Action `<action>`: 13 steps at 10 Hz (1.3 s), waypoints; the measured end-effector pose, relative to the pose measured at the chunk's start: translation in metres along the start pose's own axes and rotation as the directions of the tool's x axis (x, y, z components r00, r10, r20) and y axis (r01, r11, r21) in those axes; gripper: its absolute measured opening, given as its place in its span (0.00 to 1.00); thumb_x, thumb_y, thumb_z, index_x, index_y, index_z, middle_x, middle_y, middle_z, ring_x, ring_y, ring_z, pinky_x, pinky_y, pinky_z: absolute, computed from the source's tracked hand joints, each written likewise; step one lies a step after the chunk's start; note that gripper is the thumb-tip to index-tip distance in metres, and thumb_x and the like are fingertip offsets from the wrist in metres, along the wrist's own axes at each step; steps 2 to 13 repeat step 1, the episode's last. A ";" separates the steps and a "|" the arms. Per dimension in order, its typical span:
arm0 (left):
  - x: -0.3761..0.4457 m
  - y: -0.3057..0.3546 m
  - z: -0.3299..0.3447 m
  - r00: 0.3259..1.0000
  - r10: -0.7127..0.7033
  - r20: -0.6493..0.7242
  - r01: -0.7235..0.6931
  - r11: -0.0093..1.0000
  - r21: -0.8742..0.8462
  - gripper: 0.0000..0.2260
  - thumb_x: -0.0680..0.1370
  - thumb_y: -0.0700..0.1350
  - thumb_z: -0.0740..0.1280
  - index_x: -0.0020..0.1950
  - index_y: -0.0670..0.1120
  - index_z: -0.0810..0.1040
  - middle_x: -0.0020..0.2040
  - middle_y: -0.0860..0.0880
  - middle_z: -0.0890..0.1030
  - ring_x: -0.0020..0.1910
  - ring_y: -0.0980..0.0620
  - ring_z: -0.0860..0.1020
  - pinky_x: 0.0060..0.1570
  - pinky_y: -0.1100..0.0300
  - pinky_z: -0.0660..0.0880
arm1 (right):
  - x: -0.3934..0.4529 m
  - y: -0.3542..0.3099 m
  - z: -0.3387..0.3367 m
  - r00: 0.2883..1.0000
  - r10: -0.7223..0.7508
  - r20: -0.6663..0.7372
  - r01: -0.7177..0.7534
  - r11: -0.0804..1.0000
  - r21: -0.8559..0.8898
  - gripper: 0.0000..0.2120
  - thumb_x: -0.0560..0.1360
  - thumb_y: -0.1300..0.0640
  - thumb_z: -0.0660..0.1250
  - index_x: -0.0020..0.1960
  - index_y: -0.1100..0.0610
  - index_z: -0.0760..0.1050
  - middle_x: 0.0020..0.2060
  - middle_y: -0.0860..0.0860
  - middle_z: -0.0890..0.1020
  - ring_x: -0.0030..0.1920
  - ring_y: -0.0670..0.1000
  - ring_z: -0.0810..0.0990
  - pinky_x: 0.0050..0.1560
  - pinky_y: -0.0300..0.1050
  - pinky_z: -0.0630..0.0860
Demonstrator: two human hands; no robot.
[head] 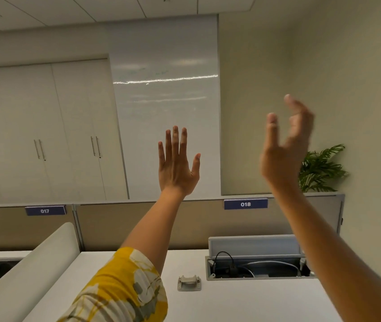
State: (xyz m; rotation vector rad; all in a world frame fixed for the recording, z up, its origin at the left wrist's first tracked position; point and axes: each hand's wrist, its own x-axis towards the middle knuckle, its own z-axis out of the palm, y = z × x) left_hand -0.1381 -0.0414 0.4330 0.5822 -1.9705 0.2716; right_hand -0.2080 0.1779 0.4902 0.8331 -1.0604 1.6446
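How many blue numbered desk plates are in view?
2. The blue rectangular plate reading 017 sits at the top of the beige partition on the left; the blue plate reading 018 sits right of centre. More may lie outside the frame.

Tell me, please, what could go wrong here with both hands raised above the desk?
The right hand is raised empty, its forearm beside the cable box's upright lid; lowered carelessly, it might knock the lid shut on the cables. The left hand is up too; its sleeve could sweep the grey clip off the desk.
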 end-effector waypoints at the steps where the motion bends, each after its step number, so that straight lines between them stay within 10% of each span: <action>1: 0.000 -0.002 0.002 1.000 0.005 -0.003 -0.005 1.000 0.001 0.33 0.82 0.60 0.48 0.82 0.47 0.44 0.83 0.44 0.45 0.82 0.45 0.42 0.79 0.45 0.41 | 0.020 -0.011 -0.036 0.998 0.025 -0.064 -0.020 0.997 0.075 0.18 0.80 0.57 0.60 0.66 0.65 0.71 0.61 0.55 0.76 0.62 0.50 0.75 0.63 0.42 0.71; 13: 0.000 -0.002 0.002 1.000 0.005 -0.003 -0.005 1.000 0.001 0.33 0.82 0.60 0.48 0.82 0.47 0.44 0.83 0.44 0.45 0.82 0.45 0.42 0.79 0.45 0.41 | 0.020 -0.011 -0.036 0.998 0.025 -0.064 -0.020 0.997 0.075 0.18 0.80 0.57 0.60 0.66 0.65 0.71 0.61 0.55 0.76 0.62 0.50 0.75 0.63 0.42 0.71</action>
